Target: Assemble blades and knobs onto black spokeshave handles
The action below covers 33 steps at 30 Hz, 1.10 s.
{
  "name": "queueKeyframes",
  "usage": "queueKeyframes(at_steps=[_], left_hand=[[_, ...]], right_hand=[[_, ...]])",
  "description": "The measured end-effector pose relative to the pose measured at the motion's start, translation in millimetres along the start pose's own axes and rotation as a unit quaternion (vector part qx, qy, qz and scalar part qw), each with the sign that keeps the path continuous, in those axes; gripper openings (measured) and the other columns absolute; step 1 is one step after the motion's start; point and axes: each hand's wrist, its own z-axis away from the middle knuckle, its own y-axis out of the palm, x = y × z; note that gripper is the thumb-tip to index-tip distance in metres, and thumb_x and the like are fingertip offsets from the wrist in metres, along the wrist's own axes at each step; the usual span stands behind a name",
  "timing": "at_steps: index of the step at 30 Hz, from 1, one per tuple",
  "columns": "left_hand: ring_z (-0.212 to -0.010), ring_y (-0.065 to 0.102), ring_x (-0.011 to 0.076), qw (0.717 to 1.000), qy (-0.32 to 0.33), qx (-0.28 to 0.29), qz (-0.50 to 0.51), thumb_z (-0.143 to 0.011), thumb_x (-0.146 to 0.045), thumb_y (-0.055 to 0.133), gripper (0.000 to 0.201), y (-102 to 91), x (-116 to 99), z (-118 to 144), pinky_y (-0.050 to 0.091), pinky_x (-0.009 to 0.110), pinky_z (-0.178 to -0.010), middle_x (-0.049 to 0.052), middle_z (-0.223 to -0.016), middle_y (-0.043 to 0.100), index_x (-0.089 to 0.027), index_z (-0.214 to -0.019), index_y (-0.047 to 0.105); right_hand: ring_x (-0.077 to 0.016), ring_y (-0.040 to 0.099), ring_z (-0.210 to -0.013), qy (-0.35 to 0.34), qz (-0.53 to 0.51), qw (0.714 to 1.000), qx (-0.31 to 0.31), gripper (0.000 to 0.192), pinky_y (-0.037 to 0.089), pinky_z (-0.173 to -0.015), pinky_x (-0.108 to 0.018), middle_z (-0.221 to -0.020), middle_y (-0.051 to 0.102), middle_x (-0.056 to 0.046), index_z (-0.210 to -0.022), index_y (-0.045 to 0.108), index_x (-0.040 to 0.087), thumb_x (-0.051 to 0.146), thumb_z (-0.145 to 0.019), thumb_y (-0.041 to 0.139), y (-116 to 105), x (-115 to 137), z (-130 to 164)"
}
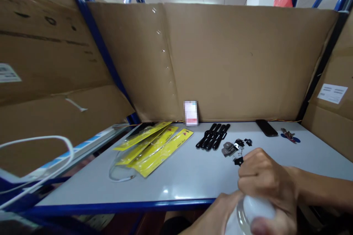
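Note:
Close to the camera, at the bottom right, a white bottle-like object (257,209) with a rounded top and a pale ring is held between my hands. My left hand (228,209) comes up from below and is closed around its lower side, its fingers mostly hidden. My right hand (261,178) reaches in from the right with curled fingers against the rounded top. A blurred fingertip covers part of the object. Just beyond my right knuckles lie small black and grey metal parts (231,148). Left of them is a row of several black handle-like pieces (212,137).
Yellow-backed clear packages (165,152) overlap on the grey table (176,187). A small blurred-out card or screen (191,113) leans on the cardboard back wall (234,62). A black phone (266,127) and keys (290,135) lie right. A white cable (68,147) loops left.

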Motion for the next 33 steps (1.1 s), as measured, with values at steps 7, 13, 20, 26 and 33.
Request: queueKeyframes(at_steps=[7,13,20,26,33], left_hand=[[-0.065,0.061,0.019,0.989,-0.045,-0.139,-0.018,-0.054,-0.033,0.082,0.047,1.9,14.6,12.9,0.047,0.029,-0.054,0.0,-0.076,0.066,-0.024,-0.095,0.062],[-0.074,0.064,0.0211,0.997,0.003,-0.001,0.08,-0.059,-0.044,0.08,0.039,-32.9,-2.6,12.5,0.051,0.03,-0.061,0.0,-0.08,0.066,-0.021,-0.088,0.067],[-0.075,0.063,0.0215,0.989,-0.002,0.023,0.148,-0.061,-0.047,0.076,0.046,-41.6,-9.6,17.7,0.053,0.032,-0.066,0.002,-0.08,0.065,-0.019,-0.095,0.066],[-0.068,0.049,0.012,0.982,-0.072,-0.11,0.136,-0.052,-0.021,0.078,0.046,-23.3,-9.8,23.1,0.044,0.023,-0.061,-0.003,-0.08,0.06,-0.018,-0.093,0.059],[-0.071,0.053,0.0148,0.978,-0.095,-0.186,0.016,-0.056,-0.017,0.075,0.045,-15.9,-6.8,24.0,0.045,0.025,-0.064,-0.003,-0.084,0.063,-0.019,-0.097,0.057]], right_hand=[[-0.0104,0.028,-0.039,0.18,0.213,0.953,0.117,0.056,0.012,-0.047,-0.031,-0.047,0.054,-0.002,-0.057,0.052,0.019,0.057,-0.096,0.042,-12.2,9.4,-7.7],[-0.0105,0.027,-0.04,-0.018,0.109,0.992,0.067,0.054,0.014,-0.044,-0.029,-0.048,0.048,0.002,-0.06,0.052,0.02,0.061,-0.092,0.04,8.9,-9.7,-21.9],[-0.0133,0.05,-0.058,0.075,-0.015,0.986,0.146,0.029,0.033,-0.054,-0.027,-0.074,0.062,0.0,-0.105,0.053,0.017,0.044,-0.097,0.049,-21.1,3.9,-38.5],[-0.0124,0.046,-0.059,0.173,0.027,0.961,0.215,0.03,0.029,-0.057,-0.027,-0.069,0.057,0.0,-0.077,0.051,0.019,0.043,-0.093,0.057,-31.9,4.0,-47.8],[-0.01,0.039,-0.059,0.213,0.006,0.949,0.234,0.032,0.025,-0.058,-0.026,-0.068,0.053,0.002,-0.071,0.048,0.018,0.041,-0.092,0.056,-30.7,4.0,-52.8]])
